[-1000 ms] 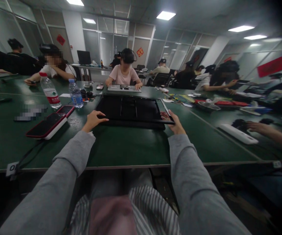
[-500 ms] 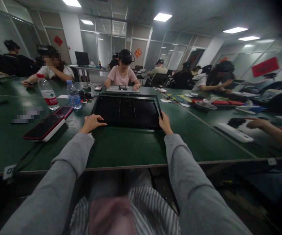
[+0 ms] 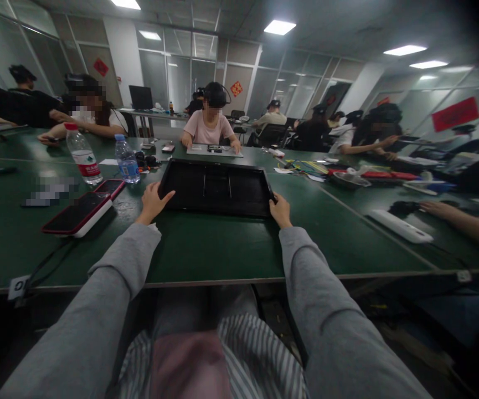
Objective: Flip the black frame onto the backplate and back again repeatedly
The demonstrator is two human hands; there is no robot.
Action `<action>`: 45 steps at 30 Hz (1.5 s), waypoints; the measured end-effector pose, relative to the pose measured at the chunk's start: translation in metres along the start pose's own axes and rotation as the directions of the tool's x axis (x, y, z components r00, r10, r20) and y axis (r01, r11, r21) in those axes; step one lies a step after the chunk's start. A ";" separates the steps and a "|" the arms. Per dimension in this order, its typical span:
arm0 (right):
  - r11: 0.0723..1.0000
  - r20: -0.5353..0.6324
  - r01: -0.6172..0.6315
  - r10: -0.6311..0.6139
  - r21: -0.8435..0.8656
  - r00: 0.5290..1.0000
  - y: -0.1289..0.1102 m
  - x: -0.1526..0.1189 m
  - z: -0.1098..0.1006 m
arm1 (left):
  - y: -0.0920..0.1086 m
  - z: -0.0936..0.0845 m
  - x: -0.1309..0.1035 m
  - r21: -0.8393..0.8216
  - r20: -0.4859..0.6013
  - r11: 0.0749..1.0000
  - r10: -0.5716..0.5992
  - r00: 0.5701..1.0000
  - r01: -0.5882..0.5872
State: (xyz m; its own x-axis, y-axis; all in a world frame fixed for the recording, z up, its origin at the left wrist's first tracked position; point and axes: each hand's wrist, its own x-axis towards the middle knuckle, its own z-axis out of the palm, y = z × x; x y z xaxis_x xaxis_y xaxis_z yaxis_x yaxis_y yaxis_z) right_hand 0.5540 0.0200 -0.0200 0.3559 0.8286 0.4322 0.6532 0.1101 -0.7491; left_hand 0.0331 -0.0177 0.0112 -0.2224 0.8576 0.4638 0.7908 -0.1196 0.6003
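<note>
A shallow black rectangular tray-like panel [image 3: 181, 185] with a raised rim lies in front of me on the green table. In its middle are a squarish outline and two thin upright lines. My left hand [image 3: 153, 202] holds the left rim, thumb stretched over the near-left part and fingers along the outer side. On the opposite side, my right hand [image 3: 279, 209] grips the right rim near the front corner, with its fingers curled around the edge. The undersides of both grips are hidden.
Left of the panel stand a red-capped bottle [image 3: 83, 155] and a blue-capped bottle [image 3: 127, 159]. A phone [image 3: 79, 213] rests on a white block. A white power strip [image 3: 401, 226] lies to the right near another person's hand [image 3: 442, 210]. Across the table sits a co-worker [image 3: 210, 124].
The black rim, earlier standing apart from the dark panel at the right, now sits close around it. My left hand has shifted up along the left edge; my right hand stays nearly in place.
</note>
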 end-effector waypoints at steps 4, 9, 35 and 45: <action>0.996 -0.018 -0.022 0.024 0.088 1.000 -0.002 0.001 -0.001 | -0.016 0.004 0.012 -0.032 0.050 0.986 -0.162 0.986 0.164; 0.992 0.012 -0.075 0.074 0.098 0.997 -0.004 0.005 -0.004 | -0.018 -0.001 0.012 -0.012 0.126 0.986 -0.161 0.979 0.164; 0.814 0.382 -0.349 0.172 0.464 0.908 -0.014 0.005 -0.045 | -0.028 -0.007 0.014 0.108 0.107 0.983 -0.160 0.981 0.149; 0.865 0.084 -0.180 0.159 0.468 0.984 0.002 0.019 -0.034 | -0.025 0.000 0.013 0.097 0.091 0.993 -0.079 0.993 0.070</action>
State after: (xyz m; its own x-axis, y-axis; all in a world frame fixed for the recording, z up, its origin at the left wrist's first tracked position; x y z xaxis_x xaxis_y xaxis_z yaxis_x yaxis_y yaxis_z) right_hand 0.5852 0.0170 0.0038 0.3983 0.8785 0.2637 0.1885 0.2030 -0.9609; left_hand 0.0110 -0.0036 0.0019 -0.2317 0.9062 0.3537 0.8248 -0.0097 0.5654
